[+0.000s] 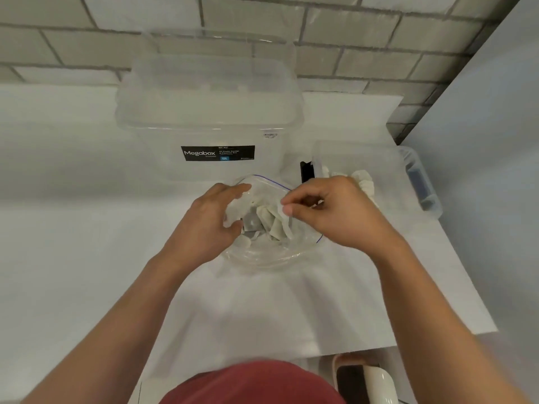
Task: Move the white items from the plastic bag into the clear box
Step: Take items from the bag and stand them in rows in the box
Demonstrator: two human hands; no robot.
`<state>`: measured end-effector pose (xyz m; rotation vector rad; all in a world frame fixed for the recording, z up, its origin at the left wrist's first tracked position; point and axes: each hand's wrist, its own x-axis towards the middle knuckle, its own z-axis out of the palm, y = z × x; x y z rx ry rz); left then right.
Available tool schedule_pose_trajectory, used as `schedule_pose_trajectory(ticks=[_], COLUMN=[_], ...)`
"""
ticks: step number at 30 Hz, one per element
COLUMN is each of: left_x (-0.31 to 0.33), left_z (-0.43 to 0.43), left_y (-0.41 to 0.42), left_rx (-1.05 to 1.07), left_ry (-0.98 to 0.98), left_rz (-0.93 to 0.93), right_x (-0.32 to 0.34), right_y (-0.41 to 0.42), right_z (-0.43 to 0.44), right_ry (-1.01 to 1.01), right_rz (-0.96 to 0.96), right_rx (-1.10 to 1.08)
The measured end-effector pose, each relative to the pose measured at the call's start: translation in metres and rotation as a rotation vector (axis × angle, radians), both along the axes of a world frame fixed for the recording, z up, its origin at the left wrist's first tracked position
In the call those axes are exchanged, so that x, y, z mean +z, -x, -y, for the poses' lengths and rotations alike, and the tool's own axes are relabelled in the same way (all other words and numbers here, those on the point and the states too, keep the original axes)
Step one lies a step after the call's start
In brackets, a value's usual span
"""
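White worktop (87, 228): our left hand (213, 220) grips the plastic bag (262, 255) open, right hand (329, 214) pinches a white item (284, 225); next, we judge, lift it right into the clear box (364, 153).

Left hand (210, 220): forearm extended, fingers curled, gripping bag (262, 258) edge. Right hand (332, 211): forearm extended, thumb and forefinger pinching white item (284, 221).

bag (262, 255) on table (87, 228) | tub (210, 112) behind bag | clear box (368, 154) right (items (277, 225) inside both)
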<state>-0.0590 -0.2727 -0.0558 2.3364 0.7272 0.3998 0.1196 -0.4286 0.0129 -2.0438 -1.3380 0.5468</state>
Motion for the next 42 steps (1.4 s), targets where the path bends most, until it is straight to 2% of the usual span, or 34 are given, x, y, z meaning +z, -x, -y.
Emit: schedule_pose_trajectory(ticks=[3,5,8,12,18,23,29,36,42], left_x=[0.0,-0.001,-0.005,-0.008,-0.007,-0.006,0.001,0.01,0.008], left_z=[-0.001,-0.003,-0.005,-0.007,-0.014,-0.019,-0.02,-0.019,-0.019], left_y=[0.005,0.008,0.013,0.018,0.021,0.023,0.022,0.017,0.012], left_rx=[-0.041,-0.052,-0.047,-0.045,-0.047,-0.067,-0.11,-0.171,-0.177], left_ry=[-0.02,-0.044,-0.079,-0.018,0.059,0.084,0.131,0.251,0.231], left_rz=[-0.019,-0.031,-0.031,0.016,0.055,0.064,0.088,-0.031,-0.002], right_x=[-0.043,-0.066,-0.081,-0.09,-0.098,-0.09,-0.064,-0.039,-0.032], right_y=[0.029,0.036,0.046,0.063,0.077,0.064,0.057,0.055,0.055], right_z=[-0.033,-0.049,-0.063,-0.08,-0.091,-0.068,-0.032,-0.017,-0.013], right_ry=[0.169,0.26,0.31,0.295,0.246,0.19,0.129,-0.016,-0.038], right_rz=[0.17,0.299,0.297,0.24,0.329,0.317,0.143,-0.255,-0.239], right_rx=[0.143,0.156,0.128,0.095,0.024,-0.055,-0.177,-0.217,-0.179])
